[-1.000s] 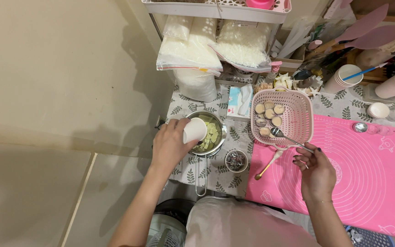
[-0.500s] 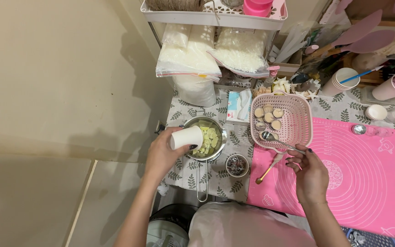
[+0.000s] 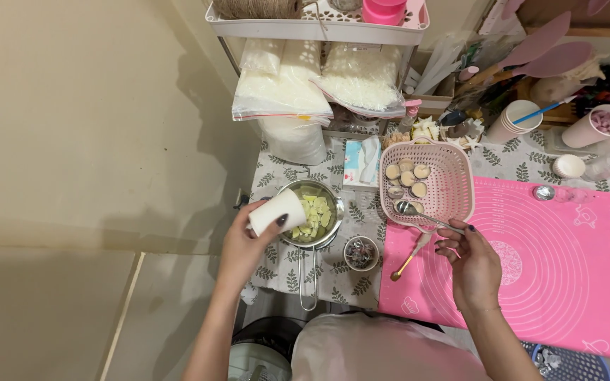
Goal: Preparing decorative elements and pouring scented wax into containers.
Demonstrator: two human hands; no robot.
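Note:
My left hand grips a white paper cup, tipped on its side with its mouth toward a small metal pot that holds pale yellow-green chunks. My right hand holds a metal spoon by its handle, the bowl resting at the near rim of a pink plastic basket. Several small round moulds with pale filling lie inside the basket. A small round tin stands between the pot and the pink silicone mat.
A gold-handled spoon lies at the mat's left edge. Behind stand bags of white flakes, a tissue pack, stacked paper cups, pink spatulas and a shelf rack. The leaf-print cloth ends at bare floor on the left.
My left hand has drawn the cup back to the left, off the pot, turning it onto its side. My right hand and spoon have slid toward the basket's near rim.

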